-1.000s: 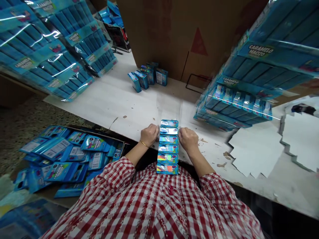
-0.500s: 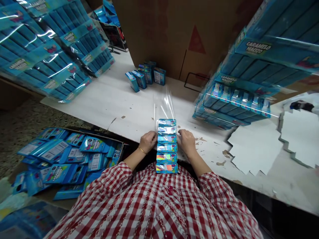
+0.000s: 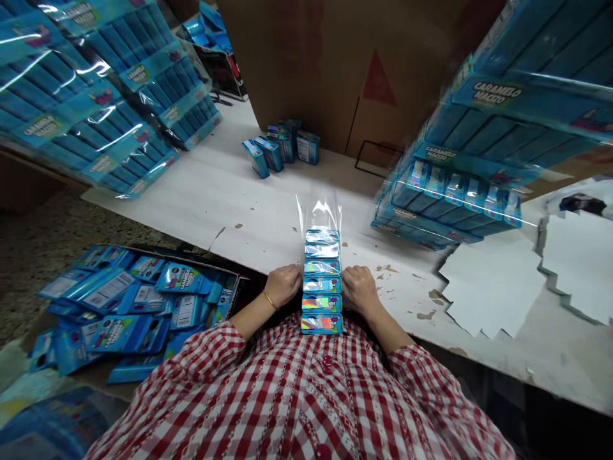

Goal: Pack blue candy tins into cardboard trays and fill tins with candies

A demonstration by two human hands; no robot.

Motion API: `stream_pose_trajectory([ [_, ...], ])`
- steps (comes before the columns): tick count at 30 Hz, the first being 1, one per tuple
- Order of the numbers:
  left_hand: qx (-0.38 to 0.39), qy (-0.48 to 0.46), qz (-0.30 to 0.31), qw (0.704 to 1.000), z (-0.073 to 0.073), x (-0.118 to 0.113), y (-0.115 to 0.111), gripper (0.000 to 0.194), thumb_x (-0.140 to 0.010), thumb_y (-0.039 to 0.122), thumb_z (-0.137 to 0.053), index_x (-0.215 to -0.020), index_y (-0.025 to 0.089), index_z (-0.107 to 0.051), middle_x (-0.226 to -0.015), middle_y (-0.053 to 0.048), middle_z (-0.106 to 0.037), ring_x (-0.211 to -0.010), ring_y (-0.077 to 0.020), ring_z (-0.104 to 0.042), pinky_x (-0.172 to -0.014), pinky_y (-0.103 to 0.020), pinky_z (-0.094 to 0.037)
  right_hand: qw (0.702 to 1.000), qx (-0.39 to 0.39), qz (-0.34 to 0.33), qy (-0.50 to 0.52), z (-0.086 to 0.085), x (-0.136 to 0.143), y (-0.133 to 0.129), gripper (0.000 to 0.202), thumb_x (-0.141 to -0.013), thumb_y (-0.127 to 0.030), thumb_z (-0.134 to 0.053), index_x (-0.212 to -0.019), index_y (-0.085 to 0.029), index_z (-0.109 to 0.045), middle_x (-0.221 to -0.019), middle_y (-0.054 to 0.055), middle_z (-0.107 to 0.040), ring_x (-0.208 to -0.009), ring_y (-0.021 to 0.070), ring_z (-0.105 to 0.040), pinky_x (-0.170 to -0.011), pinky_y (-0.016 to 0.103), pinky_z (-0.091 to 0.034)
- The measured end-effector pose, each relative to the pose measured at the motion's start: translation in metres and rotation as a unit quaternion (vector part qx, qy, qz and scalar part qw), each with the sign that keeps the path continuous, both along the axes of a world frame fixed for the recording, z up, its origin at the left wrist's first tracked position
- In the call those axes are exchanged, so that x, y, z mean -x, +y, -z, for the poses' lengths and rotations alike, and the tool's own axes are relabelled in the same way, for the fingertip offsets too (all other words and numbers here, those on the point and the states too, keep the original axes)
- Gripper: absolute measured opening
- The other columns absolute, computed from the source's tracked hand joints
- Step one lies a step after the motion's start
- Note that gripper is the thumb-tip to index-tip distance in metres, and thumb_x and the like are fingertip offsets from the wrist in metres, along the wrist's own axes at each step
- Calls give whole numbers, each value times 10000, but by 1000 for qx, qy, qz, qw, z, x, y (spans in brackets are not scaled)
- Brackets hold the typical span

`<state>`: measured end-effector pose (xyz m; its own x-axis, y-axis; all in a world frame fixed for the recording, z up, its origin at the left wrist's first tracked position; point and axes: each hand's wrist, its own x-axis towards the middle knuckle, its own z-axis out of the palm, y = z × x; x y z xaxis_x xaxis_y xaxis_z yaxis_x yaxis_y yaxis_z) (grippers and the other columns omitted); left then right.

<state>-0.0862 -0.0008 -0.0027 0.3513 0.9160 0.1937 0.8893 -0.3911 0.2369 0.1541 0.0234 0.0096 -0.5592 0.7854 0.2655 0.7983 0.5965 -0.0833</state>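
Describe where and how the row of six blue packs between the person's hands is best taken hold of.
Probably by its long sides, left hand and right hand coming from opposite sides. The row of packs is narrow and lies lengthwise between them, so each flank faces a hand. The clear film beyond its far end looks thin, likely a poor grip.

Premises appear to be a packing workshop. Evidence: chipped white work table (image 3: 268,214) across mid-frame; blue printed cartons under clear film, stacked upper left (image 3: 96,96) and upper right; open brown cardboard box (image 3: 92,375) of loose blue packets (image 3: 117,332), lower left; film-sleeved row of blue packs (image 3: 322,285), centre.
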Motion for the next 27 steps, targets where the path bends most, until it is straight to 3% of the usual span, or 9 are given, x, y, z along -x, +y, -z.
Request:
stream_pose_trajectory([
  [4, -31, -20, 54, 998, -6, 4, -31, 246, -876, 201, -384, -690, 171, -541, -664, -32, -597, -589, -139, -545, -573, -255, -393, 999, -8, -32, 28, -8, -11, -33, 235, -835, -152, -484, -610, -178, -545, -606, 21, -562, -633, 154, -428, -659, 309, -246],
  [7, -28, -42, 74, 996, -11, 3, -41, 238, -879, 196, -373, -702, 170, -531, -696, -31, -598, -622, -132, -557, -593, -246, -412, 999, -23, -23, 24, -12, -10, -44, 248, -833, -150, -483, -590, -181, -529, -580, 16, -548, -607, 150, -427, -646, 311, -245],
  [12, -74, -99, -27, 992, -13, -8, -28, 230, -901, 227, -379, -706, 173, -488, -674, -16, -557, -585, -110, -536, -552, -217, -403, 992, -98, 75, 20, -19, 6, -33, 218, -840, -178, -480, -630, -177, -538, -566, 15, -535, -547, 141, -425, -616, 305, -263],
  [15, -146, -147, -74, 975, -16, -12, -17, 155, -888, 266, -457, -764, 174, -478, -636, 20, -523, -498, -82, -478, -500, -202, -365, 984, -157, 75, 35, -24, 10, -24, 170, -851, -194, -495, -699, -168, -566, -555, 3, -536, -534, 135, -441, -602, 298, -282],
  [18, -195, -186, -51, 962, -21, -13, -13, 106, -864, 227, -508, -776, 183, -467, -624, 33, -508, -501, -74, -472, -504, -190, -363, 975, -212, 41, 49, -28, 9, -22, 89, -843, -200, -540, -791, -155, -596, -546, -11, -549, -522, 124, -452, -585, 289, -295],
  [21, -193, -214, -12, 957, -26, -14, -14, 88, -860, 167, -489, -777, 186, -468, -653, 17, -532, -566, -87, -506, -546, -189, -396, 968, -234, 23, 86, -31, 7, -23, 52, -838, -184, -565, -841, -154, -607, -549, -21, -567, -526, 108, -475, -578, 266, -313],
  [27, -155, -167, 8, 974, -32, -13, -10, 98, -845, 131, -453, -768, 186, -480, -711, -15, -574, -644, -121, -538, -580, -222, -417, 973, -184, 70, 119, -35, 15, -17, 167, -876, -154, -484, -750, -171, -592, -549, -20, -574, -490, 90, -482, -499, 242, -302],
])
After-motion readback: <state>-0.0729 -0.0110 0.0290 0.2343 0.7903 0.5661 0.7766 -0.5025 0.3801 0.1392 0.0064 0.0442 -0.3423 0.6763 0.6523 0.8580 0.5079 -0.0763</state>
